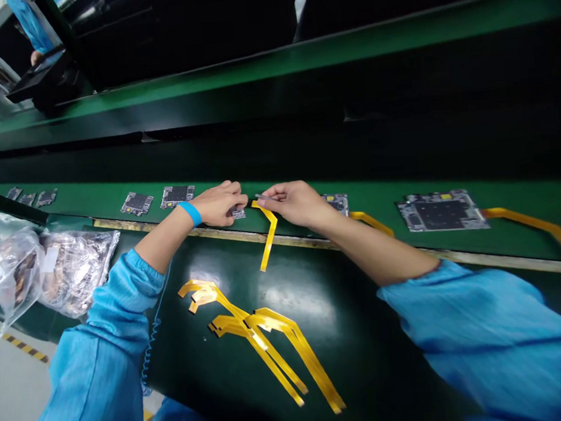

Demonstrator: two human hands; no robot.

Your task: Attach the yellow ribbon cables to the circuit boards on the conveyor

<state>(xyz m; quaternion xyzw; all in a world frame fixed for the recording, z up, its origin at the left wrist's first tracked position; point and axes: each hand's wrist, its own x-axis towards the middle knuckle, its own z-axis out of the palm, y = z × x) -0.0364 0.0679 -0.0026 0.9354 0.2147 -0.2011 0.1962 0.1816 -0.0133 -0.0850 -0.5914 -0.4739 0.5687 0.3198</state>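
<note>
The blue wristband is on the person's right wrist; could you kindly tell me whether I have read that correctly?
Not quite: the wristband is on the left wrist, not the right. The head view shows the blue wristband just behind the left hand.

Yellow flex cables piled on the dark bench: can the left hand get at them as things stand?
Probably yes. The left hand sits just beyond the yellow flex cables, and only the bare surface of the dark bench seems to lie between them. Nothing appears to block the way.
</note>
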